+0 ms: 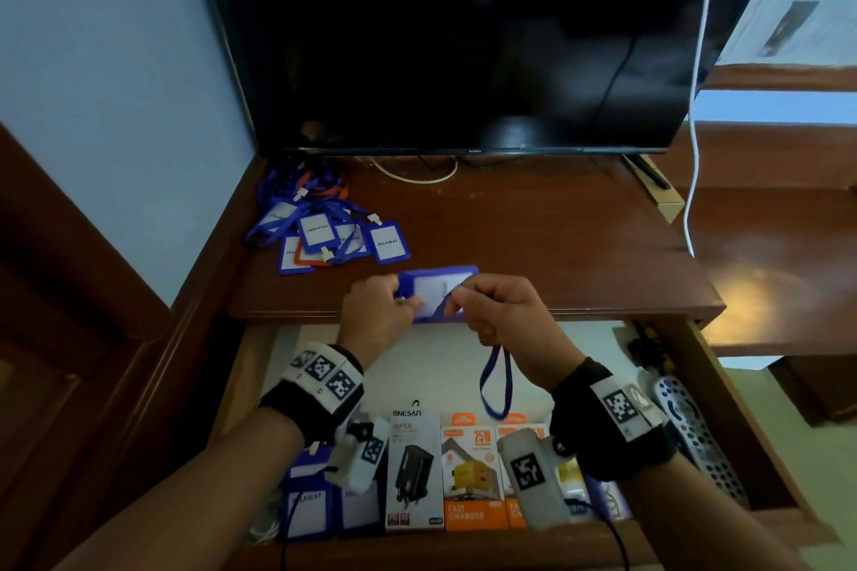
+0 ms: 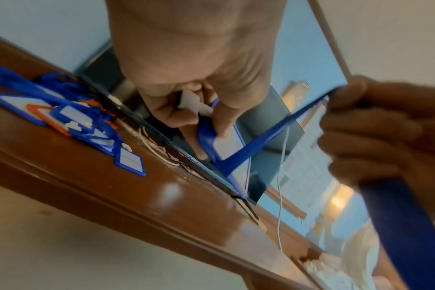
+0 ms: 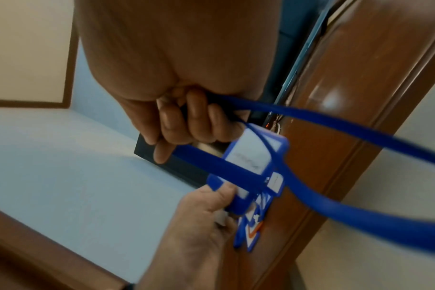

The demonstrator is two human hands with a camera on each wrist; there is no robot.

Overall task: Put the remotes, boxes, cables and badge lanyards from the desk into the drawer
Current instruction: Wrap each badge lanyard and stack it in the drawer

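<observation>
**Badge held over the worktop's front edge, both hands on it**

Your left hand [image 1: 378, 315] pinches the left end of a blue badge holder [image 1: 438, 292], thumb and fingers [image 2: 221, 121] curled on its rim by the white clip. Your right hand [image 1: 498, 313] is closed round the blue strap [image 1: 495, 380], which runs taut across the holder's face and hangs in a loop below your fingers, over the open drawer [image 1: 737, 413].

Beyond your fingers the worktop [image 1: 533, 236] lies bare up to the television [image 1: 463, 37]. Beyond them and to the left, well apart from the held badge, sits the pile of badge lanyards [image 1: 324, 232], blue with one orange frame showing.

Below your fingers, the drawer holds charger boxes [image 1: 440, 473] side by side along its near side, blue badges [image 1: 308, 501] at its near left, and a remote [image 1: 695, 427] along the right wall. Its pale floor shows directly beneath your hands.

Your wrists and their camera mounts cover parts of the boxes and badges. A dark bundle at the drawer's far right corner is too dim to identify.
</observation>
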